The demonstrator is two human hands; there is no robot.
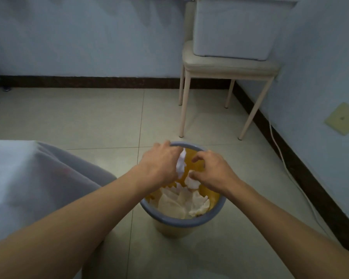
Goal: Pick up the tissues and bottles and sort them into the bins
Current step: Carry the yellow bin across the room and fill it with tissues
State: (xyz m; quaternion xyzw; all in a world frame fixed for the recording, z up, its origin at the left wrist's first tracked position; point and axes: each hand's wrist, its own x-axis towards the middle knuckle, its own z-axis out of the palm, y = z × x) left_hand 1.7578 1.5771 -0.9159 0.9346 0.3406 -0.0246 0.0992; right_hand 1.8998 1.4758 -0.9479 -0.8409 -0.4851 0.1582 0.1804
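A yellow bin with a grey rim (pixel 181 223) stands on the tiled floor in front of me, holding several crumpled white tissues (pixel 181 204). Both my hands hover over its mouth. My left hand (pixel 159 164) grips a white tissue (pixel 180 163) that hangs down from its fingers. Just to the right, a second crumpled tissue (pixel 191 181) sits under my right hand (pixel 210 170), whose fingers are curled and partly spread around it. No bottles are in view.
A surface covered in white cloth (pixel 28 178) fills the left side. A beige stool (pixel 228 67) carrying a white box (pixel 238 27) stands in the back right corner. A white cable (pixel 286 166) runs along the right wall's dark baseboard.
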